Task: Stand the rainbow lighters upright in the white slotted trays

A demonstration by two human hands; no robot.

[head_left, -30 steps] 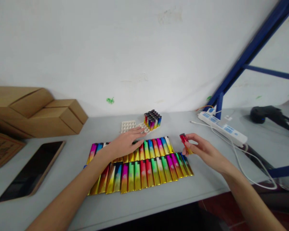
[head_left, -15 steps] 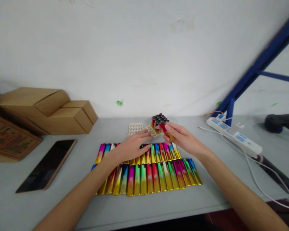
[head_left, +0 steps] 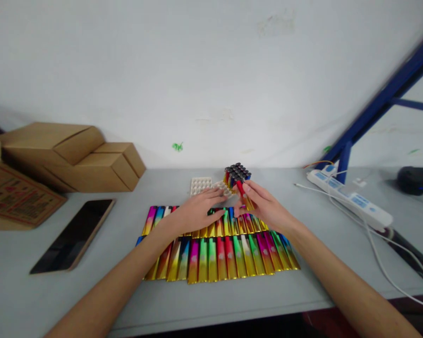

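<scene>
My right hand [head_left: 268, 205] is closed on a red-and-gold lighter [head_left: 246, 197], tilted, just in front of a cluster of upright lighters [head_left: 237, 172] with dark tops. My left hand [head_left: 201, 209] is stretched out flat, palm down, fingers apart. Its fingertips lie over a pale tray with holes [head_left: 226, 188], which is partly hidden; whether they press on it I cannot tell. Below both hands, two rows of shiny lighters [head_left: 221, 258] in red, green, blue and purple fading to gold lie side by side. My left forearm covers part of the rows.
Another pale holed tray [head_left: 199, 184] lies behind my left hand. On the left are a phone [head_left: 74, 237] and cardboard boxes [head_left: 66, 159]. A white power strip [head_left: 348, 197] with cables, a blue metal frame [head_left: 366, 112] and a black device [head_left: 414, 180] are on the right.
My right hand has drawn the red-and-gold lighter slightly down and away from the upright cluster. My left hand holds nearly the same pose. The whole view has shifted a little.
</scene>
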